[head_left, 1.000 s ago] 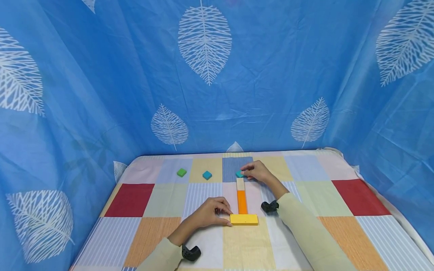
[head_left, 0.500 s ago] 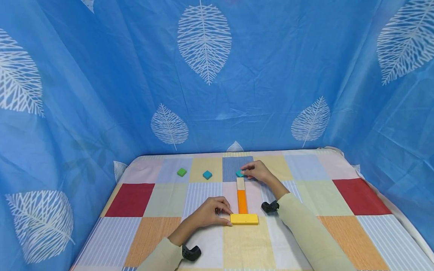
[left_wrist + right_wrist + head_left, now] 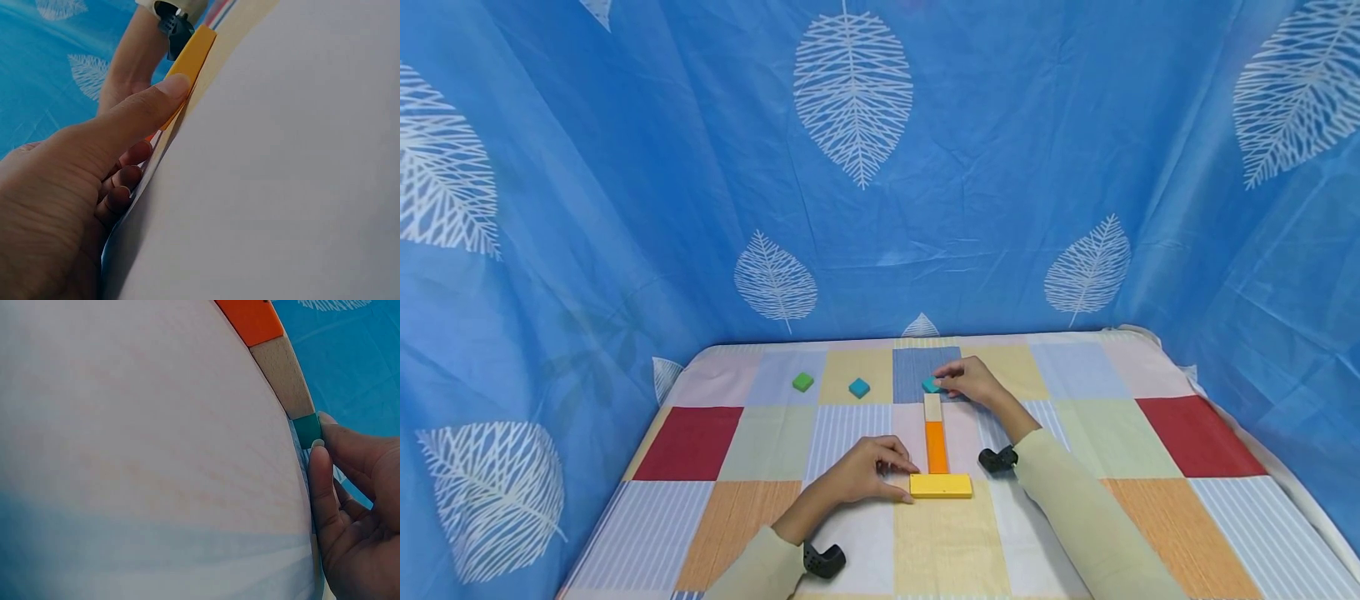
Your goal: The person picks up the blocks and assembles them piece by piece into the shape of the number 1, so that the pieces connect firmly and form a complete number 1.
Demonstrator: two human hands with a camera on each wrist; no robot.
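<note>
My left hand (image 3: 867, 472) pinches the left end of a yellow rectangular block (image 3: 941, 487) between thumb and fingers; the thumb lies along its side in the left wrist view. Behind the yellow block, an orange block (image 3: 936, 447) runs away from me, and a plain wooden block (image 3: 932, 407) continues that line. At the far end sits a small teal block (image 3: 306, 430), which the thumb and a finger of my right hand (image 3: 972, 380) pinch. From the right wrist view, the teal block appears against the wooden block's end. My right fingers partly cover it in the head view.
Left of the line lie a small blue block (image 3: 859, 387) and a green block (image 3: 802, 382) on the patchwork cloth (image 3: 775, 442). A blue curtain (image 3: 970, 167) with white leaf prints hangs behind the table and on both sides.
</note>
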